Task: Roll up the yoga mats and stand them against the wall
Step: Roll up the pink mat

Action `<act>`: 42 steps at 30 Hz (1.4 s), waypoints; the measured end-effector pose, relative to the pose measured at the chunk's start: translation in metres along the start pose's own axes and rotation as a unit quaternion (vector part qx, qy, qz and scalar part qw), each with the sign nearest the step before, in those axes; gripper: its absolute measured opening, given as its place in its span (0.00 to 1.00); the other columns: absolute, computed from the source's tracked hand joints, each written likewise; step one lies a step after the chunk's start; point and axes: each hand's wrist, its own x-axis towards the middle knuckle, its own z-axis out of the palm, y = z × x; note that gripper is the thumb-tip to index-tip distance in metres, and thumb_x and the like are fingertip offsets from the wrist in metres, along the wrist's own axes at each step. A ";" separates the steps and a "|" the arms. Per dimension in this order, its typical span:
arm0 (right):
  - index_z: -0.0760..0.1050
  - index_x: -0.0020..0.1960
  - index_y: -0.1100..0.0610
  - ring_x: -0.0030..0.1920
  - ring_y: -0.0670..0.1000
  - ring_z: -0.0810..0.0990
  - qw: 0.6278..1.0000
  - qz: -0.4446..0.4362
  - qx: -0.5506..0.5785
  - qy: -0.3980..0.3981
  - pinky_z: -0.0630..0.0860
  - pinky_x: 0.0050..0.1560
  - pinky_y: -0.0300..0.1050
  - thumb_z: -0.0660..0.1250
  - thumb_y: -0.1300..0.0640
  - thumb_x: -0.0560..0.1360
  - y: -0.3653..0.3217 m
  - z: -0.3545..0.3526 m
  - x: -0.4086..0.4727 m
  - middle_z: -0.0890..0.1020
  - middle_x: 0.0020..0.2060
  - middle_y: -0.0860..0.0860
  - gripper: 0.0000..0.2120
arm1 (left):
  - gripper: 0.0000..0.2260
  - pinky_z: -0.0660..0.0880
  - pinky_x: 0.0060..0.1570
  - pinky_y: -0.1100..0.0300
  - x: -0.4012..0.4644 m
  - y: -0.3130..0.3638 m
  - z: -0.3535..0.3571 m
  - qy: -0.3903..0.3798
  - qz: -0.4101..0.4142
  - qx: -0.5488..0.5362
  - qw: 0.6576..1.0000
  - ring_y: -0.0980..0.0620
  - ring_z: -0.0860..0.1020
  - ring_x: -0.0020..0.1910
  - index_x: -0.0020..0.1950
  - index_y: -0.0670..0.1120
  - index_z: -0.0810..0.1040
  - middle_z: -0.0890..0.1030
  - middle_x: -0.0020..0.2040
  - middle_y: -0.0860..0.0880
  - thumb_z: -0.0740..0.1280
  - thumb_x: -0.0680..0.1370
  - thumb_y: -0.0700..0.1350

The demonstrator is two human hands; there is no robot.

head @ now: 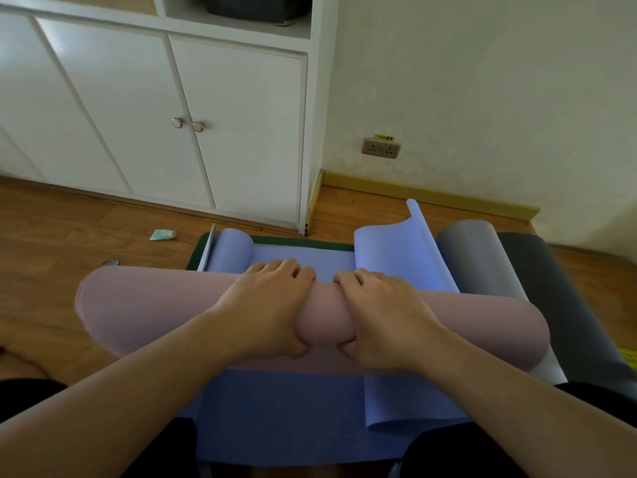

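A rolled pink yoga mat point(148, 305) lies crosswise in front of me, on top of flat blue mats point(286, 408). My left hand point(265, 305) and my right hand point(382, 312) grip the roll side by side at its middle, fingers curled over the far side and thumbs underneath, squeezing it. Beyond the roll a blue mat point(396, 250) curls up at its far end, and another blue end point(231, 250) curls at the left. A grey mat point(482, 257) lies to the right, partly rolled up at its far end. A dark green mat edge point(303, 242) shows underneath.
White cupboards point(172, 115) stand ahead on the left; a cream wall point(482, 81) with a socket point(381, 147) and yellow skirting is ahead on the right. A small teal packet point(162, 234) lies on the wooden floor point(51, 243). My knees, in black, flank the mats.
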 end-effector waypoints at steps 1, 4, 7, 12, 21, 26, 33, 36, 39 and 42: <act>0.69 0.63 0.48 0.50 0.53 0.79 1.000 0.003 0.003 -0.001 0.72 0.44 0.48 0.72 0.38 0.70 0.002 -0.001 0.001 0.78 0.54 0.48 0.27 | 0.39 0.73 0.60 0.54 0.001 0.001 0.002 0.011 0.000 0.025 1.000 0.50 0.74 0.59 0.71 0.53 0.66 0.73 0.63 0.52 0.74 0.66 0.68; 0.67 0.70 0.48 0.54 0.53 0.80 1.000 0.011 0.014 -0.007 0.73 0.46 0.47 0.72 0.36 0.70 0.003 -0.001 0.000 0.79 0.57 0.48 0.34 | 0.39 0.73 0.59 0.53 0.005 0.003 0.004 0.025 -0.008 0.042 0.999 0.48 0.75 0.59 0.71 0.51 0.65 0.75 0.62 0.50 0.76 0.67 0.64; 0.60 0.78 0.49 0.60 0.53 0.77 1.000 0.009 -0.006 -0.015 0.75 0.59 0.50 0.75 0.35 0.67 0.003 0.000 0.000 0.75 0.65 0.49 0.46 | 0.34 0.72 0.51 0.56 0.007 -0.001 -0.001 0.027 -0.014 -0.011 0.999 0.51 0.78 0.52 0.65 0.52 0.66 0.79 0.56 0.53 0.76 0.67 0.64; 0.66 0.66 0.47 0.51 0.52 0.76 1.000 0.006 -0.012 -0.006 0.71 0.47 0.48 0.75 0.37 0.69 0.000 0.001 0.001 0.76 0.56 0.48 0.32 | 0.32 0.70 0.51 0.56 0.003 -0.003 -0.001 0.010 -0.010 -0.040 0.999 0.52 0.76 0.51 0.63 0.54 0.67 0.78 0.55 0.55 0.74 0.66 0.66; 0.62 0.76 0.49 0.59 0.54 0.78 1.000 0.003 -0.005 0.000 0.75 0.55 0.49 0.72 0.35 0.70 -0.001 -0.001 -0.001 0.77 0.63 0.49 0.40 | 0.40 0.72 0.60 0.54 0.007 -0.001 0.003 0.046 -0.006 -0.014 0.999 0.50 0.77 0.60 0.73 0.52 0.64 0.77 0.64 0.52 0.76 0.67 0.64; 0.56 0.77 0.51 0.61 0.54 0.76 1.000 0.006 -0.020 -0.011 0.74 0.60 0.50 0.77 0.36 0.69 -0.001 0.002 -0.001 0.73 0.65 0.50 0.47 | 0.35 0.66 0.49 0.59 0.003 -0.004 -0.005 0.010 -0.015 -0.053 0.998 0.53 0.77 0.50 0.67 0.55 0.65 0.80 0.55 0.56 0.75 0.67 0.66; 0.63 0.68 0.48 0.51 0.53 0.80 1.000 0.020 0.021 0.005 0.74 0.45 0.48 0.74 0.36 0.69 0.002 -0.001 0.001 0.79 0.56 0.49 0.35 | 0.44 0.72 0.65 0.51 0.004 0.003 0.009 0.044 0.002 0.026 0.999 0.49 0.72 0.63 0.73 0.51 0.66 0.71 0.67 0.51 0.75 0.64 0.68; 0.61 0.75 0.48 0.57 0.53 0.79 0.999 0.020 0.026 0.002 0.77 0.53 0.49 0.73 0.34 0.70 0.002 0.001 0.000 0.78 0.62 0.49 0.41 | 0.44 0.72 0.64 0.52 0.009 0.003 0.007 0.060 0.002 0.012 0.998 0.49 0.75 0.64 0.76 0.50 0.63 0.75 0.68 0.51 0.77 0.66 0.64; 0.56 0.79 0.49 0.64 0.55 0.75 1.000 0.016 -0.002 -0.018 0.74 0.63 0.52 0.76 0.34 0.69 0.003 0.000 0.001 0.72 0.67 0.50 0.49 | 0.44 0.72 0.60 0.56 0.009 -0.002 -0.001 0.052 -0.009 -0.037 0.998 0.51 0.79 0.59 0.77 0.51 0.61 0.79 0.65 0.53 0.76 0.68 0.65; 0.61 0.74 0.49 0.59 0.55 0.77 1.000 0.017 -0.004 -0.016 0.73 0.53 0.50 0.77 0.35 0.68 0.002 0.000 0.004 0.75 0.62 0.50 0.43 | 0.38 0.72 0.53 0.58 0.006 -0.003 -0.003 0.022 -0.012 -0.073 0.997 0.53 0.78 0.53 0.70 0.54 0.66 0.79 0.59 0.56 0.76 0.67 0.66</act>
